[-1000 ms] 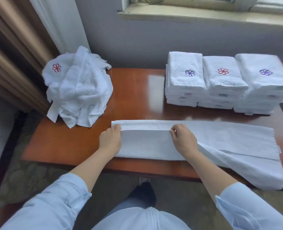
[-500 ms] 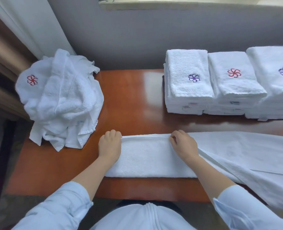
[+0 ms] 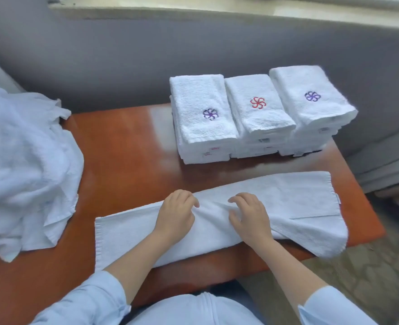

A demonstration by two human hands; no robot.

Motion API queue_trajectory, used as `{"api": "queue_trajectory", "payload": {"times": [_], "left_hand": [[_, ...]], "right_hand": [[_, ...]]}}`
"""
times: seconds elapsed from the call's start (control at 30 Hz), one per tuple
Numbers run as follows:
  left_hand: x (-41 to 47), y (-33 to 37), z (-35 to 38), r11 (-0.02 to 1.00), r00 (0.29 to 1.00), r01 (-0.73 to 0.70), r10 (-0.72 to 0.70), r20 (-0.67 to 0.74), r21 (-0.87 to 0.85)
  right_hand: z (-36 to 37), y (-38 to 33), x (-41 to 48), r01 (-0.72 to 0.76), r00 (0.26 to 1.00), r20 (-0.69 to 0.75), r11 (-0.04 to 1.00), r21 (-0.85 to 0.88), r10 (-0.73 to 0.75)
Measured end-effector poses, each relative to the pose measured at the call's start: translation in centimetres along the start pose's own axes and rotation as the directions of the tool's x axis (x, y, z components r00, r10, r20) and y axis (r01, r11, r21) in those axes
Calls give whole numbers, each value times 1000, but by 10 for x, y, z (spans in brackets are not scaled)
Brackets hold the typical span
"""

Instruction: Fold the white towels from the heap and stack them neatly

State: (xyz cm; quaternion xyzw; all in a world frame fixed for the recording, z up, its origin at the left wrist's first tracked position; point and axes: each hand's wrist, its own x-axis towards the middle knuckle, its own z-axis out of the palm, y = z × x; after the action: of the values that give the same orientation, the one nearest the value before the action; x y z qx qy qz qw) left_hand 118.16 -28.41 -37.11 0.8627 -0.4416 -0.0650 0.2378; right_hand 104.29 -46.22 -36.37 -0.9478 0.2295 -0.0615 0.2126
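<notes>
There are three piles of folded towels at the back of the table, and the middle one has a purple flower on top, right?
Not quite. The head view shows three piles at the back of the table, but the middle pile has a red flower on top. The purple flowers are on the left pile and the right pile.

Wooden table [image 3: 128, 146] — towel heap [image 3: 22, 165], long towel [image 3: 287, 200], three stacks [image 3: 257, 118].
</notes>
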Motion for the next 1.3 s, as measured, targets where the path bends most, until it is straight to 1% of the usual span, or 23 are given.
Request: {"api": "queue_trajectory", "payload": {"times": [0.13, 0.23, 0.3, 0.47, 0.6, 0.73, 0.83, 0.97, 1.0, 1.07, 1.17, 1.23, 1.3], "left_hand": [[14, 42, 21, 993, 989, -113, 116, 87, -33], [21, 71, 35, 988, 980, -144, 150, 133, -52], [25, 90, 44, 988, 976, -144, 150, 160, -50], [33, 141, 71, 983, 965, -178, 184, 186, -48], [32, 186, 99, 985, 966, -166, 171, 192, -46], [22, 226, 124, 988, 972, -145, 151, 179, -45], [20, 252, 141, 997, 986, -67, 61, 156, 32], [21, 274, 158, 989, 983, 50, -74, 170, 141], [21, 277, 161, 985, 979, 85, -111, 173, 150], [24, 281, 163, 977, 970, 137, -166, 176, 165], [33, 284, 162, 971, 963, 169, -199, 180, 172], [37, 284, 160, 968, 961, 171, -205, 188, 184], [41, 284, 159, 968, 959, 158, -197, 203, 195]], "right_hand": [[-21, 35, -32, -129, 992, -16, 991, -36, 129], [-35, 61, -51, -209, 978, -5, 976, -66, 210], [-45, 79, -62, -232, 973, 0, 970, -68, 233], [-69, 123, -80, -225, 974, 34, 974, -32, 226], [-88, 172, -98, -139, 983, 116, 990, -20, 140], [-103, 225, -112, -70, 971, 229, 997, -31, 75], [-110, 260, -115, 69, 945, 325, 996, -60, -46], [-115, 286, -111, 265, 880, 434, 958, -111, -194], [-114, 288, -110, 313, 870, 436, 941, -131, -228], [-112, 290, -106, 384, 871, 394, 906, -178, -292], [-109, 289, -99, 424, 884, 308, 881, -210, -352], [-109, 290, -95, 445, 877, 274, 881, -159, -394], [-112, 294, -90, 445, 864, 271, 895, -20, -424]]}}
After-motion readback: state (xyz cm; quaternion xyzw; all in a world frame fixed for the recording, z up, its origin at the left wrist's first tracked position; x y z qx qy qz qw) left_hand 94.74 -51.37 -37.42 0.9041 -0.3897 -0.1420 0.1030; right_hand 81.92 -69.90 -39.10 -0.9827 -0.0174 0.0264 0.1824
